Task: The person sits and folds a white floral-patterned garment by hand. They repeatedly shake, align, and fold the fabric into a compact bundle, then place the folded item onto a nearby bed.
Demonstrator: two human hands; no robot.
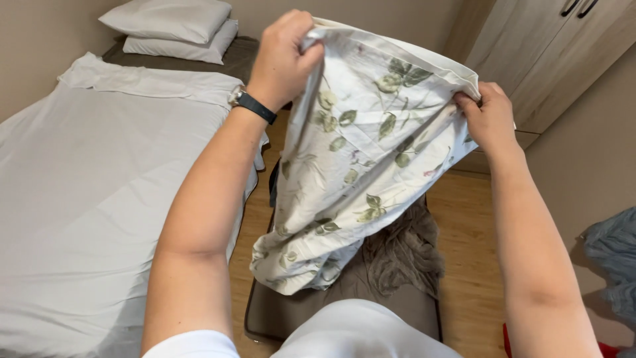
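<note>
Cotton-like and thin, by the look: a white pillowcase [361, 152] printed with green leaves, held up at chest height over a padded brown seat [397, 301] beside the bed [93, 199]. Left hand [281, 63] closed on the top hem, fingers curled over the edge, a dark wristwatch [250, 103] just below. Right hand [491, 119] pinching the same hem at its far corner, thumb on the near face. Between the two grips, the hem arched and slack; below them, cloth falling in soft folds, the bottom bunched on the seat.

Likely light and limp, with no stiffness to keep a shape; probably not slippery, and not fragile. Best taken at the hem or corners, where the doubled edge gives the fingers something firm; a hold lower down would likely just gather loose cloth.

Under the hanging end, a crumpled grey-brown fabric [404, 252], coarser and matte. Left of the grips, a smooth pale grey sheet on the bed, two plump pillows [172, 26] stacked at the head. Beyond the right grip, flat pale-wood wardrobe doors [556, 53]; underneath, warm wood flooring [470, 219].
</note>
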